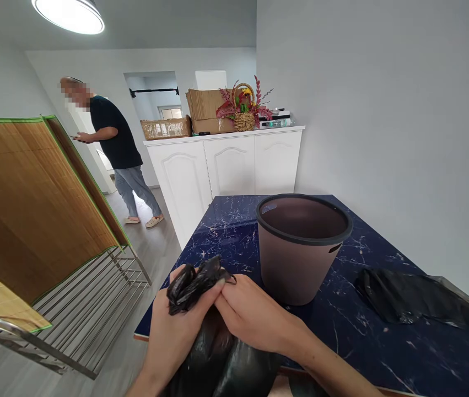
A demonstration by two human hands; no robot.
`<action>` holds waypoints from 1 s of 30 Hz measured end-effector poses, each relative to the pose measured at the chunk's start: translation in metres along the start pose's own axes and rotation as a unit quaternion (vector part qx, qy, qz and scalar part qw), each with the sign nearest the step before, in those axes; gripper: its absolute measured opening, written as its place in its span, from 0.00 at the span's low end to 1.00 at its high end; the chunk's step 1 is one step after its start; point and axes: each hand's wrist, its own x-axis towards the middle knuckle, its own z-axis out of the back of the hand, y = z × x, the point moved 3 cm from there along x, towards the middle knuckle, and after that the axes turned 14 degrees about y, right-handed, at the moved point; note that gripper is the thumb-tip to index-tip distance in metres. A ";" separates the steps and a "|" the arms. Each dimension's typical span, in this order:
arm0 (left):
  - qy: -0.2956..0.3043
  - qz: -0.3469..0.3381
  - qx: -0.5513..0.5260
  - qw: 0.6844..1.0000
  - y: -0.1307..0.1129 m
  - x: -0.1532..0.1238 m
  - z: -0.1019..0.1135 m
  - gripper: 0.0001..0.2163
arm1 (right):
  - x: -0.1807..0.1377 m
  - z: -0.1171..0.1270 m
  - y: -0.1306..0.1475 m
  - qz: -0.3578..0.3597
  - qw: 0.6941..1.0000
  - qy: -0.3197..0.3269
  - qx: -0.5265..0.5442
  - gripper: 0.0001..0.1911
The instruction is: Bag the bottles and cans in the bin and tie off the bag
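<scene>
A black plastic garbage bag (242, 369) hangs below my hands at the table's near edge, its body bulging. My left hand (180, 320) is wrapped around its gathered neck, with the bunched top sticking up above the fingers. Pressed against the left one, my right hand (246, 311) grips the same gathered plastic, a thin black loop showing by its fingers. Just beyond stands a brownish trash can (296, 270) with a dark rim, upright on the table; no bag lines its rim. To the right lies a folded pack of black bags (416, 298) in clear plastic.
The dark blue marbled table (226, 226) meets a grey wall on the right. A metal rack (106, 298) with bamboo mats (31, 204) stands left. Behind are a white cabinet (230, 171) bearing cardboard boxes (209, 110) and a flower basket (244, 120), and a person (114, 132) standing.
</scene>
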 end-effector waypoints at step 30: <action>0.101 -0.220 0.447 0.861 0.003 0.004 -0.016 0.12 | 0.000 -0.022 -0.010 -0.051 0.929 -0.103 0.352 0.20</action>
